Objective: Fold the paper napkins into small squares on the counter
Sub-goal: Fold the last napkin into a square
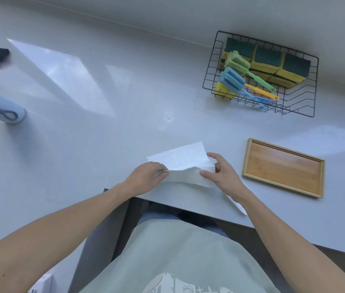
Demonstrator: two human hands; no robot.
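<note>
Folding is under way on the white paper napkin (180,163), which lies on the bench (104,134) close to its near edge, directly between the two hands. The left hand (146,176) has its grip closed on the near-left edge of the sheet, thumb against fingers, lifting that flap off the surface. The right hand (220,172) pinches the near-right part between thumb and forefinger, other fingers spread loosely above the paper; its grip looks closed on the napkin too. The far half rests flat beyond both grips, already showing faint crease lines.

To do this fold well, I judge both grips should carry the near edge away from the body at the same pace, so the raised flap lands square on the far edge rather than skewed. Corners ought to meet before any pressing. Then one grip should pin the matched corners while the other runs along the new crease, outward from the middle. Thin tissue tears easily, so a light pull suits it.

A wooden tray (282,168) sits just right of the right grip, possibly meant for finished squares.
</note>
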